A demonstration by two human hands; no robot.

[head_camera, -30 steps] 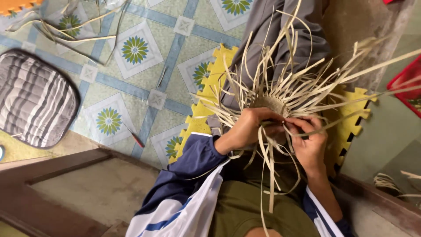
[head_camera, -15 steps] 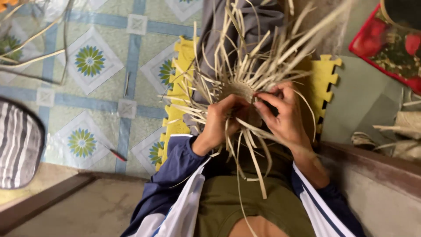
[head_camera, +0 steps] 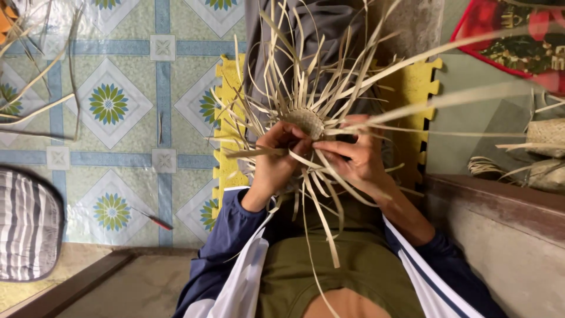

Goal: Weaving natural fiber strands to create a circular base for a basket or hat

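A small woven disc of pale straw (head_camera: 306, 122) sits in front of my chest, with long loose strips fanning out from it in all directions. My left hand (head_camera: 278, 160) pinches one flat strip at the disc's near left edge. My right hand (head_camera: 351, 158) grips other strips just right of the disc, fingers curled around them. Both hands touch the weave and nearly meet at its near rim. Several strips hang down over my olive shirt (head_camera: 329, 268).
A yellow foam puzzle mat (head_camera: 231, 126) lies under grey-trousered legs (head_camera: 329, 35). Patterned blue-green floor covering (head_camera: 112, 106) spreads left, with loose strips (head_camera: 35, 94), a small red-handled tool (head_camera: 154, 221) and a striped cushion (head_camera: 26, 227). A low ledge (head_camera: 500, 218), red cloth (head_camera: 518, 41) and woven pieces (head_camera: 544, 138) stand right.
The view has swung left and closer, so the weave sits nearer the middle. My hands have stayed on the straw, with fingers shifting strips at the disc's near edge.
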